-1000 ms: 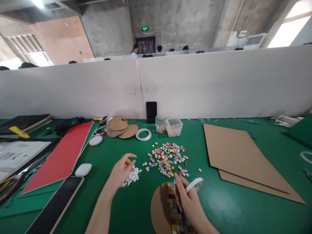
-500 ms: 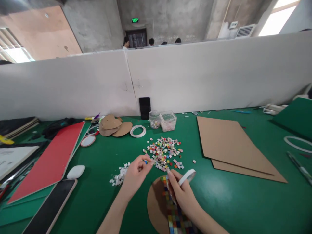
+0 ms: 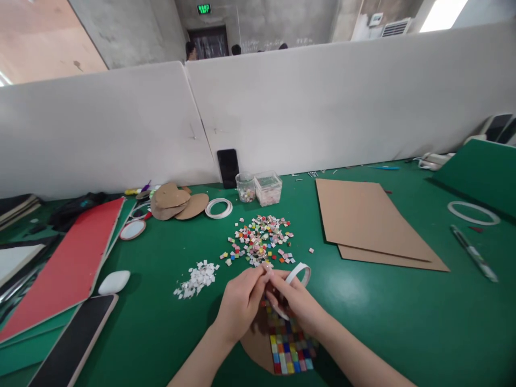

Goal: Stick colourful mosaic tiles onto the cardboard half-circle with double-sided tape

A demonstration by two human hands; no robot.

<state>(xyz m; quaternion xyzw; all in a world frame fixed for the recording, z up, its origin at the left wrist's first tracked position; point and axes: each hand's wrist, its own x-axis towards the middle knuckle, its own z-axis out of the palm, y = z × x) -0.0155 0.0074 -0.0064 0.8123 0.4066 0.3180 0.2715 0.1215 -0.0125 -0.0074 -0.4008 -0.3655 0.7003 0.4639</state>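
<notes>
Left hand [image 3: 239,306] pinched, grasp unclear; right hand [image 3: 296,301] holds tape roll [image 3: 298,271]; cup [image 3: 245,184] and box [image 3: 268,189] contain pieces [image 3: 248,196].

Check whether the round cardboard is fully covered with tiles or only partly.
Partly covered: coloured tiles lie on the round cardboard, but bare brown shows on its left; the hands hide some.
</notes>
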